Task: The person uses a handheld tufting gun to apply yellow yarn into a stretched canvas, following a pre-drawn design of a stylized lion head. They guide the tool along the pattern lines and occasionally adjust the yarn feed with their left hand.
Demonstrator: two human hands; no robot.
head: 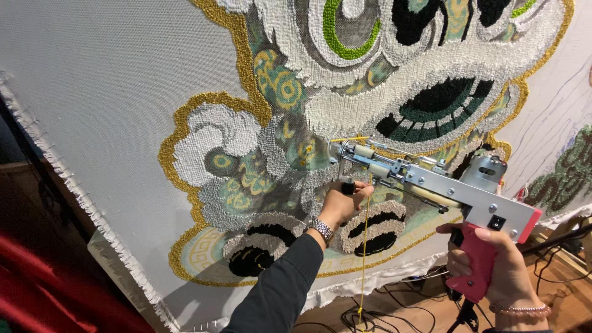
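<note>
Two hands grip the tufting gun [431, 182]: the right hand [493, 262] wraps its pink grip, the left hand [342, 200] its front handle against the backing cloth [105, 92]. Slack yellow yarn [364, 259] could snag.

The tufted design [370, 80] runs off the top edge, its upper part unseen. The right hand [493, 262] is cut at the wrist by the bottom edge. The left hand's fingers [351, 191] hide the tufting gun's [431, 185] front handle.
</note>
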